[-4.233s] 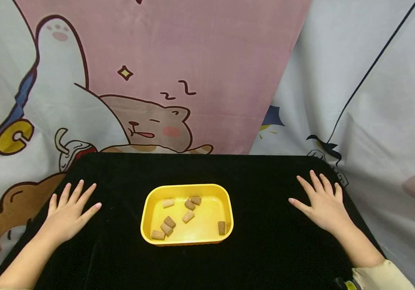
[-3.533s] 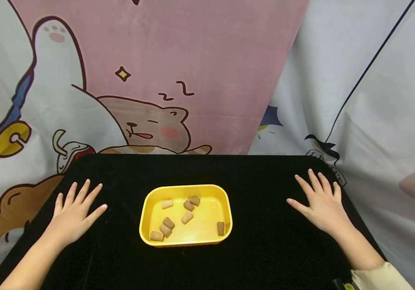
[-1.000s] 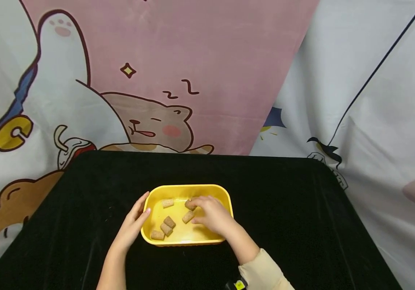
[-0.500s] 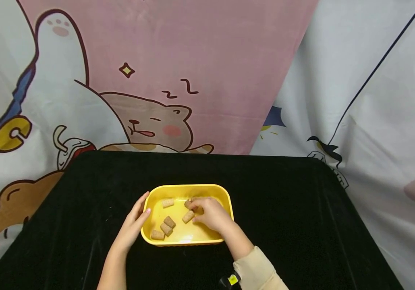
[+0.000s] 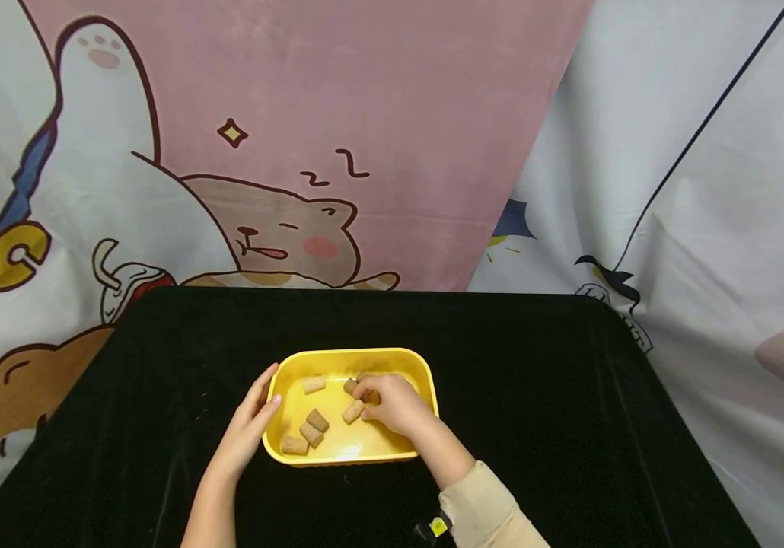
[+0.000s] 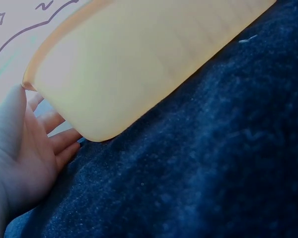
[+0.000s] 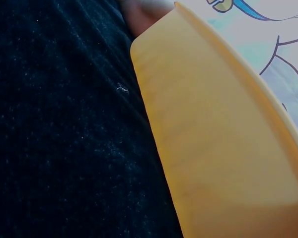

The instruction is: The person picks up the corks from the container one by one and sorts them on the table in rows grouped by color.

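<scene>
A yellow tray [image 5: 344, 460] holds several short tan and brown cylindrical pieces. My left hand [image 5: 244, 430] grips its left end, thumb at the rim and fingers along the outer wall. The left wrist view shows the left hand [image 6: 32, 153] against the outside of the tray [image 6: 119, 74]. Inside the tray, my right hand [image 5: 402, 411] has bent fingers beside a brown piece [image 5: 350, 387] and just above a tan piece [image 5: 354, 412]. Whether it pinches a piece cannot be told. In the right wrist view, the tray wall [image 7: 213, 124] hides the right hand.
The tray stands on a black cloth-covered table [image 5: 536, 380]. Behind hangs a pink and white curtain [image 5: 433, 137] with cartoon animals. A black device with a yellow label [image 5: 438, 527] is at the right sleeve [image 5: 484, 506].
Both hands have come from the table's sides to the tray; the left has gripped its end and the right has reached inside. Over the last second, the right fingers have shifted slightly among the pieces.
</scene>
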The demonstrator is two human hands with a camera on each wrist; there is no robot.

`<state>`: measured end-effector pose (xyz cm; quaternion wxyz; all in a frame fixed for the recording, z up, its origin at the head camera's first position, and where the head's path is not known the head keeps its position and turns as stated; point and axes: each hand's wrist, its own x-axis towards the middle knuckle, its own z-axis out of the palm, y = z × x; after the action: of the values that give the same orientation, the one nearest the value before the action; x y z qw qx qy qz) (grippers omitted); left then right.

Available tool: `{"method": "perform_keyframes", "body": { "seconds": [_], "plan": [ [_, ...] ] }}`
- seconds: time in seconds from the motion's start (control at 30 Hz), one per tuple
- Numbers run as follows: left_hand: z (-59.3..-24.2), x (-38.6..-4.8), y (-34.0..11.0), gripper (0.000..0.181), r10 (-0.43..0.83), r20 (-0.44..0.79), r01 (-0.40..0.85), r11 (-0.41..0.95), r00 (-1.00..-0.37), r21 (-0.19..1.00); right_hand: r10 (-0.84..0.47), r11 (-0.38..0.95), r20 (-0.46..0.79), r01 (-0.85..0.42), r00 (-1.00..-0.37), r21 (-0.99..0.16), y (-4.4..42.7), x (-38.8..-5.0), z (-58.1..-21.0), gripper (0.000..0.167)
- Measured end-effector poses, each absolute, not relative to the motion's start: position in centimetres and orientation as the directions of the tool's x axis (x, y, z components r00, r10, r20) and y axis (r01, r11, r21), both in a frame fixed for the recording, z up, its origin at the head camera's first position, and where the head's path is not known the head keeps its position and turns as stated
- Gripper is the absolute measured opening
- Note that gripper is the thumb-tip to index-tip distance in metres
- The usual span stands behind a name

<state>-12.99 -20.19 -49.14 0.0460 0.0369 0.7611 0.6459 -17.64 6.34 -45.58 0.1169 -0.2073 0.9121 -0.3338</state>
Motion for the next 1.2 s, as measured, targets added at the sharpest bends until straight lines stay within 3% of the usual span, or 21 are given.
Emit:
{"method": "perform_keyframes", "body": {
  "seconds": [0.73, 1.2],
  "plan": [
    [-49.5, -13.1, -20.3, 0.054, 0.103, -0.013, 0.004, 0.160, -0.995, 0.987, -0.479, 0.641, -0.079, -0.287, -0.874, -0.711, 6.5, -17.5, -45.4, 0.016],
    [-49.3, -13.0, -20.2, 0.054, 0.109, -0.014, 0.002, 0.148, -0.994, 0.989, -0.442, 0.498, 0.004, -0.248, -0.897, -0.831, 8.3, -16.9, -43.8, 0.013]
  ]
}}
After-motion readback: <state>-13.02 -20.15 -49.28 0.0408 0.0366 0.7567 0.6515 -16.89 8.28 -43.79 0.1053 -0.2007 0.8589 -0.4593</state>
